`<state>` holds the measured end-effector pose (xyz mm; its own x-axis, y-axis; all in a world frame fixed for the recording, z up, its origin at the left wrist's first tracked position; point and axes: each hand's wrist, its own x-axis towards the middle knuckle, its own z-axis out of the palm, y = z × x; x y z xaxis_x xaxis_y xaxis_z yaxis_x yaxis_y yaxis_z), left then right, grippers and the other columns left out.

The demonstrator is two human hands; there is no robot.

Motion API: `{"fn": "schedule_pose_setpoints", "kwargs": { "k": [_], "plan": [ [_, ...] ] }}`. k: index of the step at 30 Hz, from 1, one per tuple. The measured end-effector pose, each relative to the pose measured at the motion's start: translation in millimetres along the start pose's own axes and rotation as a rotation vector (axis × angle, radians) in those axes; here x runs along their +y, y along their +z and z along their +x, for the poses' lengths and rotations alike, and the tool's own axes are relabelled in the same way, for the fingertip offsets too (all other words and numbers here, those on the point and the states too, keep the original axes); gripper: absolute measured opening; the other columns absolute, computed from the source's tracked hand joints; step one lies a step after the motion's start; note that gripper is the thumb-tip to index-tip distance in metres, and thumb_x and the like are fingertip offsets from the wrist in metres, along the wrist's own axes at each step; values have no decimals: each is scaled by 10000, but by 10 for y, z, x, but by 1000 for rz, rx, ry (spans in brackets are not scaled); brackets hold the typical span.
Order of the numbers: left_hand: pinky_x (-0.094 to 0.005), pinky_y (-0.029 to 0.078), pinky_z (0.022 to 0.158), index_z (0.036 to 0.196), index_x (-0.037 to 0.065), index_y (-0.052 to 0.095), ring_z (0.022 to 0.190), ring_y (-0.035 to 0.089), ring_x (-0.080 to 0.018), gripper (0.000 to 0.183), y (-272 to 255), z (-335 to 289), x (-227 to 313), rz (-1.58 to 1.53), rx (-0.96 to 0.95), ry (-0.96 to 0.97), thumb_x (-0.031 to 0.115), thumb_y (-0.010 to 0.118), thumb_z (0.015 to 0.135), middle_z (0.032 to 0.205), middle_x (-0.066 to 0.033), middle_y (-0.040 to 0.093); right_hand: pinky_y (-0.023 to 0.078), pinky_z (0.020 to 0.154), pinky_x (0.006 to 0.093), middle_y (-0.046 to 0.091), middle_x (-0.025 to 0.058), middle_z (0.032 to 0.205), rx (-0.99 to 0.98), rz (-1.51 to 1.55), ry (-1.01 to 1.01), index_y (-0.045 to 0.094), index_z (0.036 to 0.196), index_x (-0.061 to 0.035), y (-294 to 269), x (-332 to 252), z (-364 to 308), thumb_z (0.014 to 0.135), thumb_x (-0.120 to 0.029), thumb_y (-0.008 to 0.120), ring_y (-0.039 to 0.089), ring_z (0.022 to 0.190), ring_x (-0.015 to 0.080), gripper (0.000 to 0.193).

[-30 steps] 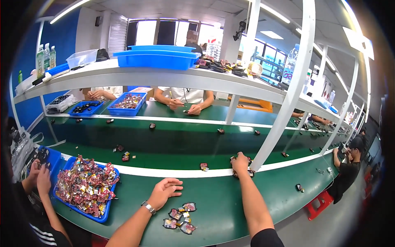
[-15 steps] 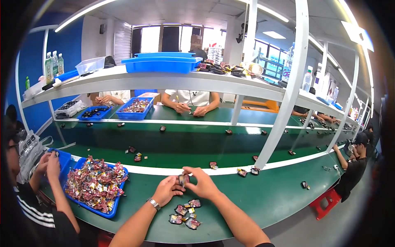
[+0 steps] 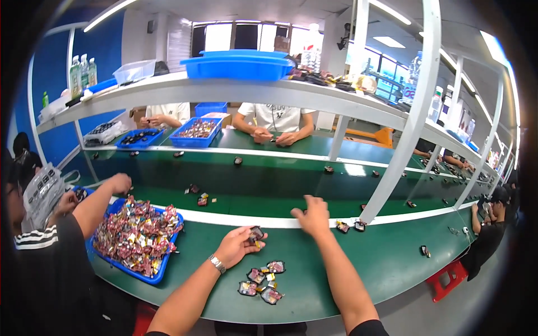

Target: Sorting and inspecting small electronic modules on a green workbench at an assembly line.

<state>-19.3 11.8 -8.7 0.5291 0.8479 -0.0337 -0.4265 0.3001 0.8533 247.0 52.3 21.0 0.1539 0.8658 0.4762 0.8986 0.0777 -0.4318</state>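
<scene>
Black-rimmed circuit piece (image 3: 256,235): in the lower middle of the frame, above the worktop; seemingly a small board in a black casing with a yellow tab, though too small to be sure.
Left hand (image 3: 238,247): pinching that piece between thumb and fingers, a metal-banded watch (image 3: 217,264) on its wrist.
Right hand (image 3: 315,217): right of centre, fingers spread, over the white rail (image 3: 263,222) with the fingertips past it above the belt (image 3: 291,193); whether it touches the rail cannot be told.
Four similar pieces (image 3: 272,295): clustered on the green worktop (image 3: 213,305), bottom centre, just below the left hand.
Pair by the rail (image 3: 343,227): side by side, right of the right hand.
Heaped blue tray (image 3: 159,276): lower left, piled with reddish boards.
Neighbour's hand (image 3: 120,183): left of frame, just above that tray.
Worker opposite (image 3: 274,115): upper centre, both hands close together, beneath the shelf (image 3: 224,89).
Stacked blue trays (image 3: 238,68): on the shelf, top centre.
Red stool (image 3: 448,280): lower right.
</scene>
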Motion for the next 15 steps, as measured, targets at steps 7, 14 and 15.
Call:
{"fn": "schedule_pose_setpoints", "kwargs": {
  "k": [7,14,15],
  "plan": [
    [-425,485,997,1310,-65,439,1127,598,-326,370,64,25,12,-53,65,51,128,435,995,1218,-192,579,476,893,457,614,195,1054,-56,-30,142,565,1191,10,345,556,282,718,-239,753,541,1071,384,567],
    [-363,515,930,1266,-38,532,1038,627,-218,334,-15,-21,-40,95,200,131,129,477,982,1172,-123,614,463,890,424,611,162,1069,247,211,-395,592,1133,-13,137,-110,-189,734,-76,738,575,979,325,430],
    [-332,519,898,1252,-28,560,1027,624,-190,321,-28,22,-82,147,202,161,130,489,981,1168,-109,622,498,820,383,615,134,1065,75,347,-365,617,1108,-48,48,-292,-360,750,-84,734,602,950,286,378]
  ]
}}
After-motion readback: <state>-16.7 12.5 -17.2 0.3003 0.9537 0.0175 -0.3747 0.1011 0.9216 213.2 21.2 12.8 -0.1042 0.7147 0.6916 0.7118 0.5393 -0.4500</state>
